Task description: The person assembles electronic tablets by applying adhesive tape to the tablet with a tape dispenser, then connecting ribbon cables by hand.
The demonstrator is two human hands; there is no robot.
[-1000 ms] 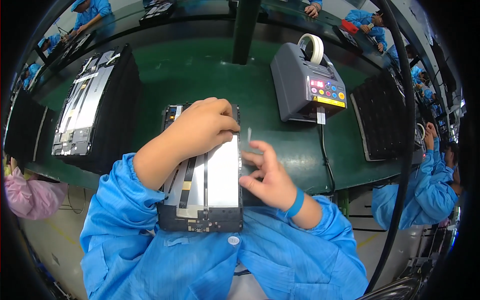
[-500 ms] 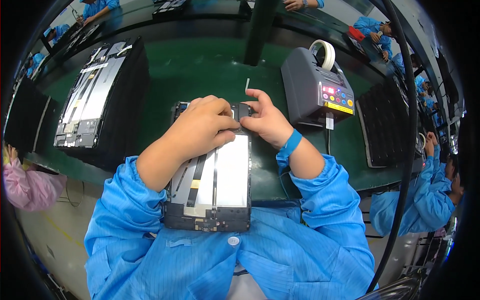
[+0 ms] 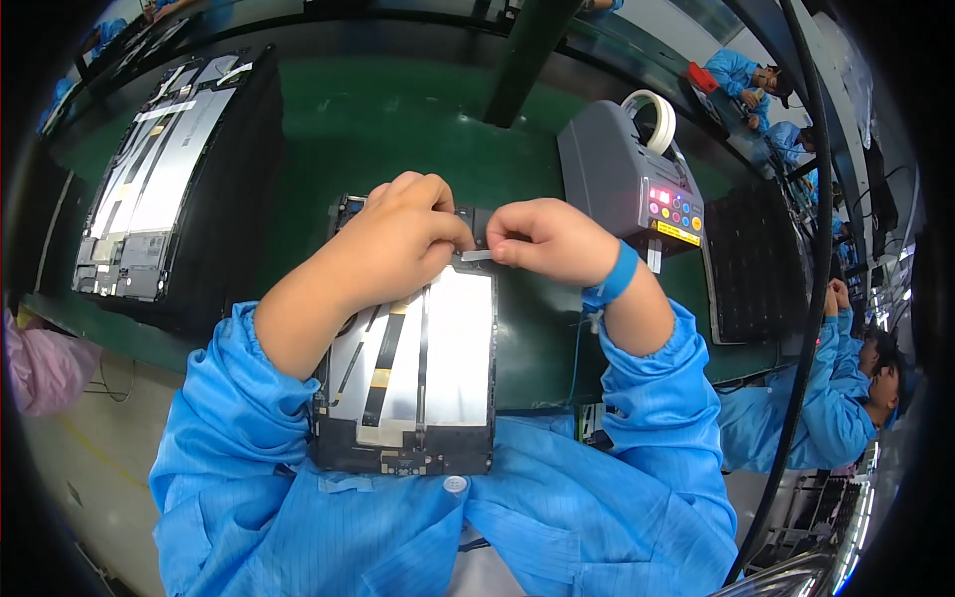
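Device [image 3: 460, 348] lengthwise, tape strip [image 3: 477, 256] crosswise

The green table [image 3: 398, 129] bears 1 grey tape dispenser [image 3: 605, 164] and stacked devices [image 3: 164, 189].

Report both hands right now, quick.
Left hand: fingers curled over the tablet-like device; whether it grips anything cannot be told.
Right hand: closed, pinching a small pale strip.

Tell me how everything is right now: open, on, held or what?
Tablet, opened, insides showing.
White strip, held by the right fingers.
Left fingers, bent, over the tablet.
Tape machine, switched on, display lit.
Tape roll, mounted on the machine.
Left stack, piled up, top tablet open.
Blue wristband, worn.
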